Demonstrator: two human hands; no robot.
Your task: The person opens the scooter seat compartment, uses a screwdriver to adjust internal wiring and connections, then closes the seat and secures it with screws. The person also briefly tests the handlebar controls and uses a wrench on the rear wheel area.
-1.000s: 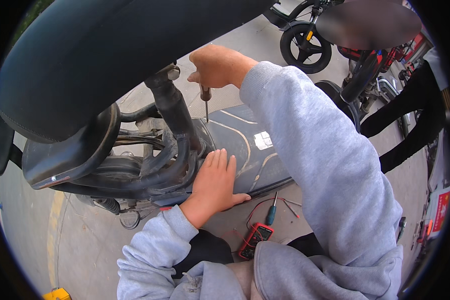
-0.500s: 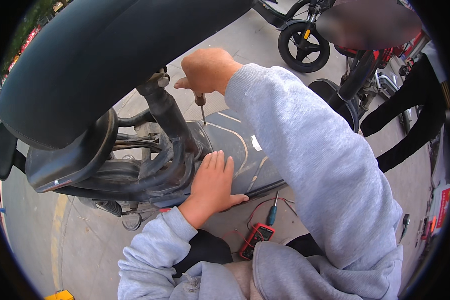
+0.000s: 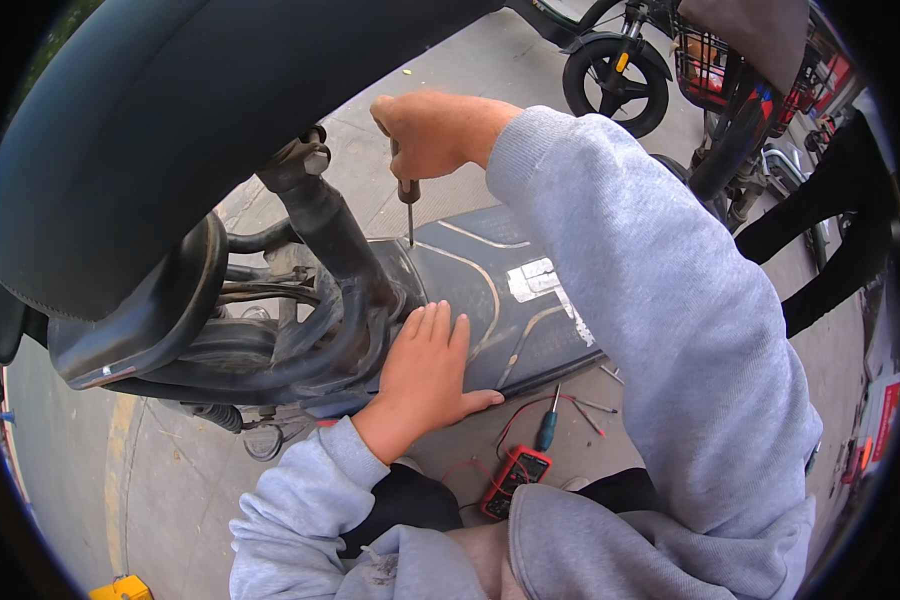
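A person bends over a scooter's grey footboard (image 3: 448, 275), a brown-handled screwdriver (image 3: 408, 191) upright at its seat-side edge.
The scooter stands outdoors on pale concrete (image 3: 195, 470), with a faded yellow line (image 3: 116, 475) at left; a red-and-black meter (image 3: 516, 482) and a teal-handled screwdriver (image 3: 547, 430) lie by the footboard's near side, another two-wheeler's front wheel (image 3: 615, 88) stands beyond, and someone's dark-trousered legs (image 3: 815, 215) show at right. The right hand (image 3: 432, 132) is curled closed around the screwdriver's handle, covering most of it; the left hand (image 3: 423, 370) lies flat on the footboard, fingers extended, gripping nothing. The black seat (image 3: 210, 120) is cut off above, the right sleeve (image 3: 660, 300) hides part of the footboard, and whatever the screwdriver's tip meets is too small to make out.
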